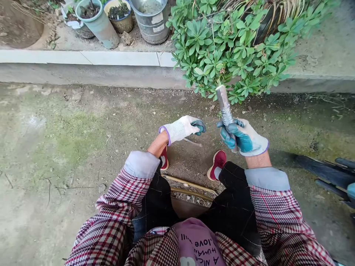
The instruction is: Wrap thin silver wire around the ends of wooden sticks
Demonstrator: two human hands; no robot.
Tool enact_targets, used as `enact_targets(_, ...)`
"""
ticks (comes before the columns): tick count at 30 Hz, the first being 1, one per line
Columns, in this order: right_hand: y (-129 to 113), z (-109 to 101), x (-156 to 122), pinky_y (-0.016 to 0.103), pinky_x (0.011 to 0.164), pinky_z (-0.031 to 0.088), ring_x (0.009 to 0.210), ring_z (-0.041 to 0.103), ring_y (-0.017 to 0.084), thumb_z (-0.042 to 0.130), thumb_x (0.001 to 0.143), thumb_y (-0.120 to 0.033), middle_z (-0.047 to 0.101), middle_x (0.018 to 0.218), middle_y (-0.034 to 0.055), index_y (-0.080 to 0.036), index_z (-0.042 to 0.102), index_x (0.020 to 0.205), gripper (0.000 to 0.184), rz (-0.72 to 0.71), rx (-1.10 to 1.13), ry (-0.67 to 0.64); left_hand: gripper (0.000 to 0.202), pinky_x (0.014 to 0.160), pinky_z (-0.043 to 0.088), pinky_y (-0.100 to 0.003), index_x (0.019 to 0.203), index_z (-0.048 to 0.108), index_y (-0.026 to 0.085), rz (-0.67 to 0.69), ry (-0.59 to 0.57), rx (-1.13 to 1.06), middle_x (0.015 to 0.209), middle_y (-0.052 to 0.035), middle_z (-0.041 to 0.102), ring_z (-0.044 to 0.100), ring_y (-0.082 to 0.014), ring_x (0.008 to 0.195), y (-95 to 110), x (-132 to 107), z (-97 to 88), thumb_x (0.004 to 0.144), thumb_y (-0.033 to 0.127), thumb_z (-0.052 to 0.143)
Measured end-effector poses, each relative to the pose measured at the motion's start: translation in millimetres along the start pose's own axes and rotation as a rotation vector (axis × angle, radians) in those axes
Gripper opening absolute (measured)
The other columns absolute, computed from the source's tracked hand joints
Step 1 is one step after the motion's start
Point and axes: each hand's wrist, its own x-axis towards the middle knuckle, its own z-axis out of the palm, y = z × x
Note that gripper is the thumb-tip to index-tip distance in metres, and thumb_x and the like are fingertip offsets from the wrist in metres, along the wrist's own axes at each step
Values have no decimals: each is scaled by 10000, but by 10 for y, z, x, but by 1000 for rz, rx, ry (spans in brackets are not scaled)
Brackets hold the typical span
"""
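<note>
In a white glove with green-coated fingers, my right hand [242,136] is closed around a grey rod [222,96]. It tilts with its pale end up, and silvery wire [226,115] is wound about its middle. The rod's lower end shows just below my fingers. To its left and apart from it, my left hand [190,126] wears the same kind of glove, its fingers curled together. What they hold, if anything, is hidden. A thin stick-like piece [194,142] shows just below that hand; whether it is held or lies on the ground I cannot tell.
A leafy green bush [219,48] overhangs the white-tiled ledge [124,58] ahead. On the ledge stand a metal bucket [152,26] and several plant pots [97,24]. Dark bars [324,170] of some equipment reach in from the right. My feet in red shoes [217,164] rest on the dirt.
</note>
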Motion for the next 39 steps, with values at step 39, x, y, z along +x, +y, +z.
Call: enact_targets(39,100,171,319,257,421,412,480,470,118,711,852,-422,569,629,-12,-215,601,798,241,125,-543,329,61,500,348,-213,822,656,151,-171,251,-425,611,72,492,396,-59,492,204,53,244,809,116,608)
